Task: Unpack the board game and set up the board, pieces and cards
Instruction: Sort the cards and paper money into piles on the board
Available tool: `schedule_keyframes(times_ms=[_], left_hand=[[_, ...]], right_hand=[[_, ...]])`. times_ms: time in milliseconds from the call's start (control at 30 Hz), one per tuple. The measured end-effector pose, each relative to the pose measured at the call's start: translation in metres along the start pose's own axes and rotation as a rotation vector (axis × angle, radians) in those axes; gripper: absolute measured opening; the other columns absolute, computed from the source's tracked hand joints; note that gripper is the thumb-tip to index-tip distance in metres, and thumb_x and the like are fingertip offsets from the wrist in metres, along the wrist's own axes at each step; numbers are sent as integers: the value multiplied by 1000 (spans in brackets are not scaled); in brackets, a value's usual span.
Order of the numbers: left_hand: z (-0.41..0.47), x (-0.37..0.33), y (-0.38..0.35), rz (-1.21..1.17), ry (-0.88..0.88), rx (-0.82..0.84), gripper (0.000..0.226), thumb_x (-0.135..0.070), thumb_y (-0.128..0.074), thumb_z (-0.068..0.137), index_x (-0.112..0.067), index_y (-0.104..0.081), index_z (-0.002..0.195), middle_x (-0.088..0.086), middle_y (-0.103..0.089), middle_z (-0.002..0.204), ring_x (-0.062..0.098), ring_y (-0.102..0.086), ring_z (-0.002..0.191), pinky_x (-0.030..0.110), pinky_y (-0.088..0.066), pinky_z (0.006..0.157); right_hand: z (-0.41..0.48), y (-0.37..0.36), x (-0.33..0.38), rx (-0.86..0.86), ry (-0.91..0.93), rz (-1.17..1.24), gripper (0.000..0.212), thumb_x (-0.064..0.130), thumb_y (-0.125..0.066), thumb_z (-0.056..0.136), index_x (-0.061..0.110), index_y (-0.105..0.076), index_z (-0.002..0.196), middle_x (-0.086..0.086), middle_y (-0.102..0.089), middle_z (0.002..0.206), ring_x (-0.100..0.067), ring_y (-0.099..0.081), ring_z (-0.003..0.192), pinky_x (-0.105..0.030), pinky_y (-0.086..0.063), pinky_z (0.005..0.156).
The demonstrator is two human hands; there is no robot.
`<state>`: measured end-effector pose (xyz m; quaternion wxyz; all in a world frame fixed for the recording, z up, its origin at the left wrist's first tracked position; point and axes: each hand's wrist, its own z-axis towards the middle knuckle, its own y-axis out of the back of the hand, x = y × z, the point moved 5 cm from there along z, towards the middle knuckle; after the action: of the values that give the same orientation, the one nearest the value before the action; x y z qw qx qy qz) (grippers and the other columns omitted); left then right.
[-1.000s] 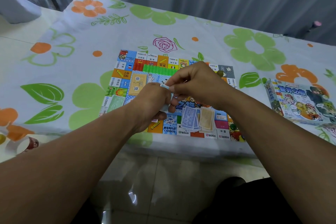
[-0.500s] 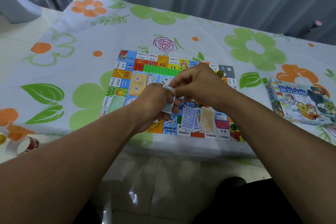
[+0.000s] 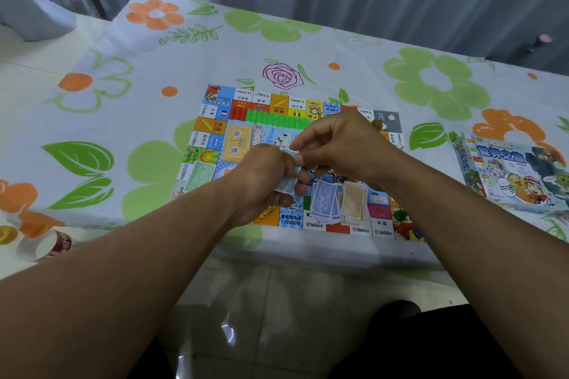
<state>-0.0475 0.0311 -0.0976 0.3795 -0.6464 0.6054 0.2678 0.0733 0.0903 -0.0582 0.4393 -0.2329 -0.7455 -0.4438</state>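
The fingers (image 3: 303, 177) hold a wad of banknotes (image 3: 286, 186) above the game board (image 3: 221, 101), which lies flat on the counter (image 3: 123, 132). Just nearer than the fingers, a pile of play money (image 3: 326, 200) sits on the board, with a second pile (image 3: 354, 201) beside it on the right. Beyond the fingers runs a row of plastic pieces (image 3: 277, 120), and to their left is a card deck (image 3: 238, 143). The game box (image 3: 511, 172) lies well to the right, and a tape roll (image 3: 46, 244) far to the left.
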Motion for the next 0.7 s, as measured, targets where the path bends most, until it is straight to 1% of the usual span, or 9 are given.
schedule_keyframes(times_ms=[67,167,333,400,500,567,633,667,700], left_hand=[[0,0,1,-5,-4,-3,22,6,-37,86,-3,-56,94,12,-58,77,20,-55,58,26,-38,49],[-1,0,0,1,1,5,22,5,-38,86,-3,-57,91,11,-58,76,19,-56,58,27,-39,49],[-1,2,-1,-2,26,30,24,3,-37,89,-2,-60,93,11,-61,76,20,-59,62,27,-42,50],[-3,4,-1,19,48,43,27,1,-37,92,-2,-63,100,12,-66,81,21,-65,69,28,-49,52],[-2,2,0,72,86,53,30,0,-40,94,-1,-57,119,18,-69,104,27,-72,87,35,-60,60],[1,-4,10,244,51,-35,25,4,-45,94,0,-57,116,24,-65,115,34,-72,92,41,-62,65],[1,-15,25,449,-46,-205,14,2,-48,95,-2,-59,104,21,-67,110,31,-71,87,36,-59,57],[1,-19,33,489,-92,-290,14,0,-49,95,-3,-60,103,19,-68,105,31,-70,85,32,-54,55],[3,-22,39,515,-128,-349,15,-1,-49,93,-3,-62,100,18,-69,101,33,-70,85,31,-51,56]], right_hand=[[-1,0,0,-2,15,3,12,-2,-79,80,8,-77,87,-6,-73,69,-10,-69,62,-28,-61,62],[-2,0,0,-7,23,-9,12,-1,-80,80,9,-77,86,-10,-74,73,-14,-70,65,-34,-63,67],[1,-4,-2,2,-8,-6,13,-2,-82,78,9,-76,82,-3,-72,64,-12,-67,58,-26,-57,57],[2,-4,-6,17,-47,30,15,-4,-82,76,9,-75,80,-4,-71,64,-14,-67,57,-27,-58,57],[4,3,-13,12,-135,84,15,-5,-83,74,4,-75,82,-11,-71,66,-20,-67,59,-30,-60,59],[6,8,-21,6,-204,97,16,-5,-84,73,2,-74,85,-15,-72,69,-23,-68,60,-32,-61,61],[6,8,-28,20,-249,56,19,-3,-85,72,2,-74,88,-19,-73,74,-24,-69,62,-35,-62,64],[6,6,-31,31,-259,26,19,-2,-85,73,2,-75,88,-19,-74,76,-24,-70,62,-35,-63,64],[6,3,-34,44,-263,0,18,-2,-85,73,1,-75,88,-19,-74,76,-23,-70,61,-35,-63,64]])
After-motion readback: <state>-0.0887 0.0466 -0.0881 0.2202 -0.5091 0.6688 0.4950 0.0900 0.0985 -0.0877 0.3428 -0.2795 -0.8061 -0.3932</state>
